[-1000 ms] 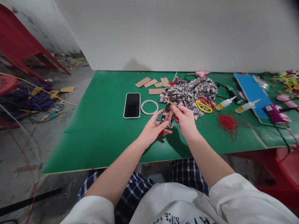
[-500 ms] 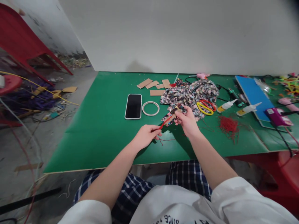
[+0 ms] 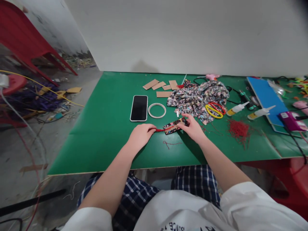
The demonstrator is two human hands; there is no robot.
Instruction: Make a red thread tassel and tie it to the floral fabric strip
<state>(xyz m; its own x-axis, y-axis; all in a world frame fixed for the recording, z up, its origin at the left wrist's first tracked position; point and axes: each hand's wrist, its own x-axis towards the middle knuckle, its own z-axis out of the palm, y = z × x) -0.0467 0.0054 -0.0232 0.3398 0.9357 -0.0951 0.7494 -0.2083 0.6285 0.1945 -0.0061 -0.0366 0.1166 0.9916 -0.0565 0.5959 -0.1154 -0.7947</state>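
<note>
My left hand (image 3: 142,136) pinches a red tassel (image 3: 159,130) that sticks out of the left end of a small cardboard strip covered in dark floral cloth (image 3: 171,127). The right end of that strip is between the thumb and fingers of my right hand (image 3: 191,127). Bare brown card shows along the strip's middle. A loose red thread (image 3: 172,143) lies on the table just below. Above my hands are a roll of white tape (image 3: 149,111) and a heap of floral fabric (image 3: 190,98).
A phone (image 3: 139,109) lies left of the tape, with several cardboard pieces (image 3: 164,94) behind. Scissors with red and yellow handles (image 3: 214,114) rest on the fabric. Rightward are glue bottles (image 3: 237,109), a red thread pile (image 3: 238,129) and a blue board (image 3: 264,99). A white panel (image 3: 168,38) stands behind.
Both hands have brought the cloth-covered strip down to the tabletop and turned it flatter. The left hand has moved left, and the loose red thread now lies apart from it.
</note>
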